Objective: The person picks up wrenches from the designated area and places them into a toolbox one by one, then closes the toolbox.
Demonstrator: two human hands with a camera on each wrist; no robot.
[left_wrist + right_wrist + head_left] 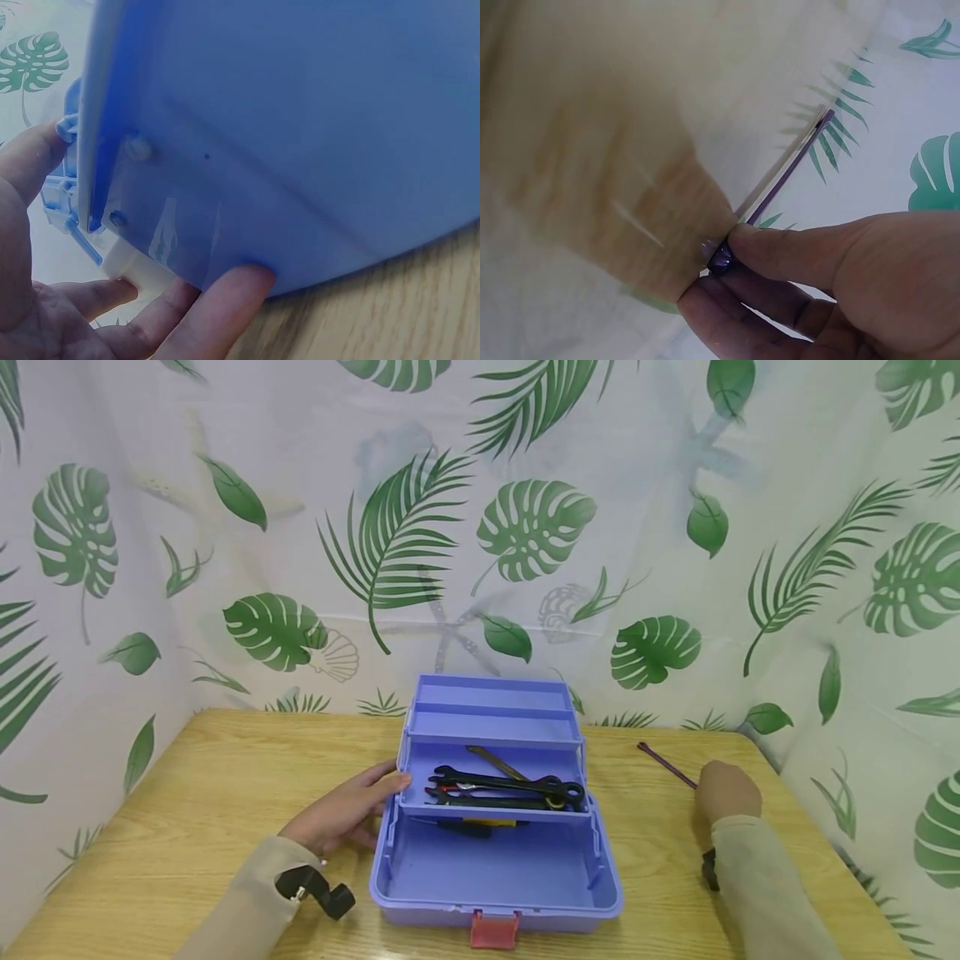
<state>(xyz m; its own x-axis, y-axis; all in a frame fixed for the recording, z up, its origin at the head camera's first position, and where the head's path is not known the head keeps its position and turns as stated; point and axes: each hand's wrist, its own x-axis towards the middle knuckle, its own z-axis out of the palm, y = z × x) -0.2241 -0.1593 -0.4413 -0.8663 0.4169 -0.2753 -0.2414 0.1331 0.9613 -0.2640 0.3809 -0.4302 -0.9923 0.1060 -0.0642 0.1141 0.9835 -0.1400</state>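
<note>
A blue toolbox (495, 868) stands unfolded on the table, its red latch (494, 931) facing me. Against its left side rests my left hand (352, 810), with one fingertip over the edge of the raised tray. In the left wrist view, extended fingers (232, 304) touch the box's blue outer wall (315, 150). Several wrenches (510, 785), mostly black, lie in that tray. To the right of the box, my right hand (727, 791) pinches one end of a slim purple wrench (666, 764) between thumb and fingers; its far end points away to the left.
Beneath the tray, dark and yellow tool handles (480, 827) show at the back of the lower compartment. A second divided tray (495, 710) rises behind. The wooden table (225, 793) ends at a leaf-patterned cloth (450, 527) at the back and sides.
</note>
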